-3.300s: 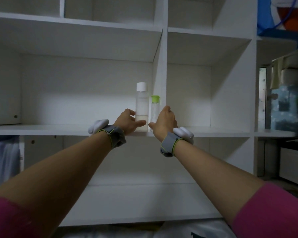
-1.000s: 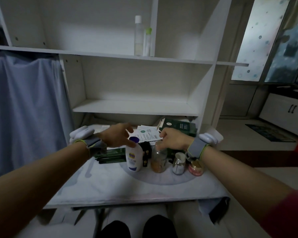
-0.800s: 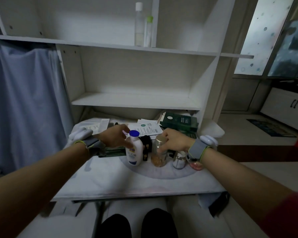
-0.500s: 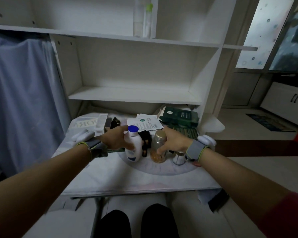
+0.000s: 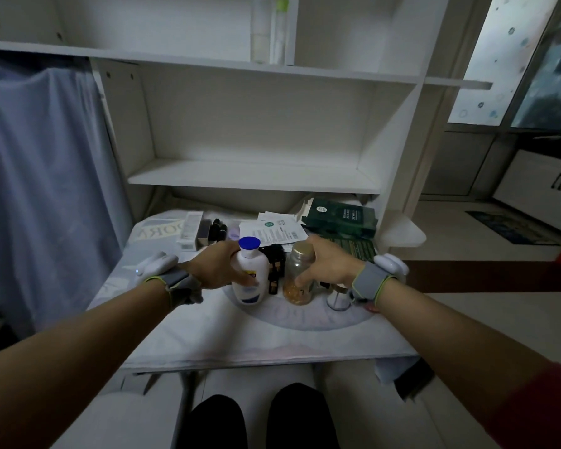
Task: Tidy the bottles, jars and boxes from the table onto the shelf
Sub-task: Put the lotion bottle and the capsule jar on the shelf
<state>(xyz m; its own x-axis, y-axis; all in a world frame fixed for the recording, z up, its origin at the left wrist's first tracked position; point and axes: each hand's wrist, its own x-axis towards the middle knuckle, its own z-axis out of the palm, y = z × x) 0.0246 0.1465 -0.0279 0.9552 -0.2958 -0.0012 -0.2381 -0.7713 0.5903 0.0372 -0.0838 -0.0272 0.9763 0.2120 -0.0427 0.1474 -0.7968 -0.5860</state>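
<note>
Each grip holds one thing at the bench

The left grip (image 5: 221,265) is wrapped round a white bottle (image 5: 251,262) with a blue cap, with the thumb across the front. The bottle stands up tall, cap on top, at the middle of the bench (image 5: 272,335). I cannot tell if its bottom touches the cloth. The right grip (image 5: 329,265) is wrapped round a clear jar (image 5: 292,264) with a gold lid, holding it near the top. The jar stands up too, lid on top, and little orange bits fill only its bottom part. Small dark bottles (image 5: 274,264) stand between the white bottle and the jar. A small jar (image 5: 337,299) sits just beside the right wrist. Up on the shelf (image 5: 321,72), two thin bottles (image 5: 260,30) stand side by side.
</note>
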